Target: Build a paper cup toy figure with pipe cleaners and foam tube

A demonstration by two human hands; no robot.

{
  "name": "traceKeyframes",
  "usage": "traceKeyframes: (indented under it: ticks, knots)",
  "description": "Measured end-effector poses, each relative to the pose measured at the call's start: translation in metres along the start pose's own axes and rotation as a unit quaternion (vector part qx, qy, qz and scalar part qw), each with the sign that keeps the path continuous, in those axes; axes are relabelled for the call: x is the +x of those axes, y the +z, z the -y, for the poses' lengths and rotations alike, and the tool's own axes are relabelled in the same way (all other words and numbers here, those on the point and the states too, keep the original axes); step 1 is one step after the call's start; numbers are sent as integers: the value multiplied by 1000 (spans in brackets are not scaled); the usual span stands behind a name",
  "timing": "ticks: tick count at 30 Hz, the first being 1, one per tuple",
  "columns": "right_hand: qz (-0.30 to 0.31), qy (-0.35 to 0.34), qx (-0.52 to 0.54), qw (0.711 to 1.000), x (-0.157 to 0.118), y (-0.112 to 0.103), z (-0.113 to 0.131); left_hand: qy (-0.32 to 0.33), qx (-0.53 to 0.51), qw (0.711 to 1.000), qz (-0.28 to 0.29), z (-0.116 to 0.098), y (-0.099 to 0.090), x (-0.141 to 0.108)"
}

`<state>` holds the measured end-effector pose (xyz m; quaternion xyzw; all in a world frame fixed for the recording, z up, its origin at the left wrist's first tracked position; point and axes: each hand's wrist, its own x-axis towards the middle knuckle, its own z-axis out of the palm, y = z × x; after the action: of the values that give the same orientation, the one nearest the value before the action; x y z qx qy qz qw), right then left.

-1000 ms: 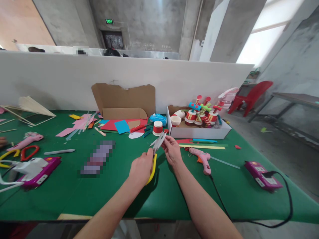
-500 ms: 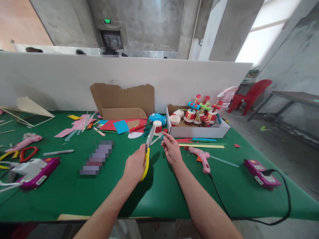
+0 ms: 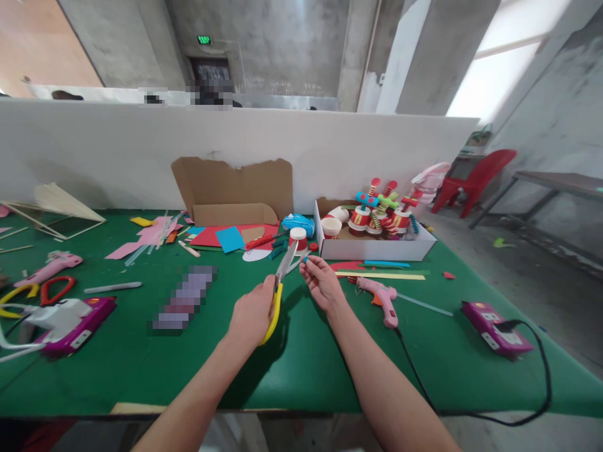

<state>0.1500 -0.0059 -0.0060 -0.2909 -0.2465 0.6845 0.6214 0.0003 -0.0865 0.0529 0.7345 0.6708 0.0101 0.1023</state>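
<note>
My left hand [image 3: 254, 312] is wrapped round a pair of yellow-handled scissors [image 3: 285, 267], whose blades are spread and point away from me. Between the fingertips of my right hand [image 3: 322, 282] is a small blue piece [image 3: 305, 258], mostly covered by the fingers; its kind is too small to tell. The piece is close to the open blades, and I cannot tell whether they touch. Just beyond the blades a red and white paper cup [image 3: 298, 238] stands upside down on the table.
A white box [image 3: 377, 250] holds several cup figures. A pink glue gun [image 3: 384, 300] lies right of my right hand, its cable running to a purple power strip [image 3: 497, 329]. Blue paper [image 3: 230, 239] and other scraps lie at the back. Another purple strip [image 3: 80, 326] is at left.
My right hand has shifted slightly left with the blue piece, toward the scissors. The blades have come a little closer together and tilted rightward.
</note>
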Motion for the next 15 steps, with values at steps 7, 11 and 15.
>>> traceKeyframes:
  ticks: [7, 11, 15]
  knots:
    - [-14, -1, 1, 1000, 1, 0, 0, 21, 53, 998, -14, -5, 7, 0]
    - [-13, -9, -14, 1000, 0, 0, 0, 41, 88, 995, -32, -4, 9, 1]
    - [-16, -14, -23, 1000, -1, 2, 0, 48, 92, 994, -39, -4, 7, 1]
